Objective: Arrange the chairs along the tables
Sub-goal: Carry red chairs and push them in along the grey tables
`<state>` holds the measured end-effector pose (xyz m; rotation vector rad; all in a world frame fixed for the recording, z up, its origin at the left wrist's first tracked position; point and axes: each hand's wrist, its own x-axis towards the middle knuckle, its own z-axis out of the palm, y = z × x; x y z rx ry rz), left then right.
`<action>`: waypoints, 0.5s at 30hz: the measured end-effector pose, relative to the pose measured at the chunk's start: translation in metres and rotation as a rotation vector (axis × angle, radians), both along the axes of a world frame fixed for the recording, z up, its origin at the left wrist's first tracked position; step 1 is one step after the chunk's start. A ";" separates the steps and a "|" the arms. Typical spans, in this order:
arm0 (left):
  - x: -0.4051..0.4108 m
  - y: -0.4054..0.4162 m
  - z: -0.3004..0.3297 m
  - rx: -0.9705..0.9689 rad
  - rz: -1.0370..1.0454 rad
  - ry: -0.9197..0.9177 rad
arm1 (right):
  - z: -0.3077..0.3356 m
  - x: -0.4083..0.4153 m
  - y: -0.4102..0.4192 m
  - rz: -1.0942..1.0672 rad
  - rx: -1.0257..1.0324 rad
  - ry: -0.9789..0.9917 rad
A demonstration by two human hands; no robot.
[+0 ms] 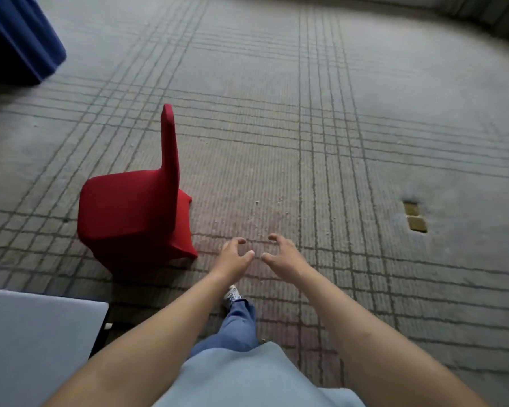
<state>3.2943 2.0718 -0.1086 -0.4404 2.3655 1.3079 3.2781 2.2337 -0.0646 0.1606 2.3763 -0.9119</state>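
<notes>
Chair (130,218) stands left of both hands, ungrasped.

Head view: the red-covered chair sits on the carpet (365,142), up and to the left of the fingers, its tall back edge-on nearest them. The left hand (232,257) is closer than the right hand (282,257); both hover with fingers loosely curled, holding nothing. A tabletop (36,342) corner lies further left, below the chair.
</notes>
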 end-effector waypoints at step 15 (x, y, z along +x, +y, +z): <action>-0.263 -0.098 0.028 0.052 0.221 0.014 | 0.024 -0.289 -0.103 0.340 0.201 0.022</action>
